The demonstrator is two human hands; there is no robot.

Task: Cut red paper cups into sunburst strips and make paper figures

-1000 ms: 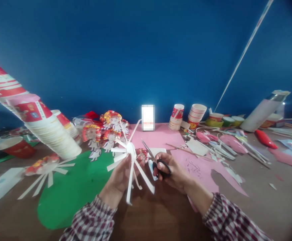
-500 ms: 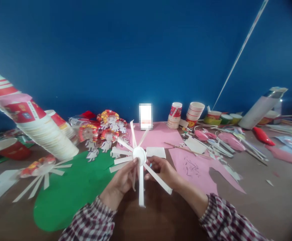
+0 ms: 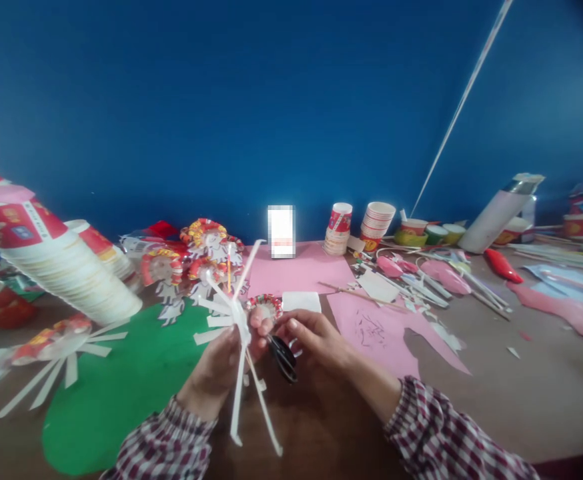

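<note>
My left hand is closed on a cut paper cup, whose long white strips splay out from its round base. The cup is turned nearly edge-on to me. Close beside it on the right, my right hand has curled fingers near the left fingertips. Below those fingers hangs a black loop, which looks like the handle of a pair of scissors; the blades are hidden. Just behind the fingers shows a ring of folded red and white paper, partly covered.
Green paper lies at left, with another stripped cup over its edge. Stacked paper cups lean at far left. Pink sheets, scraps and a white bottle are on the right. A blue wall stands behind.
The cut cup has turned from facing me to edge-on, its strips swinging with it. The black handle and the folded paper ring have come into sight. The view has shifted slightly right.
</note>
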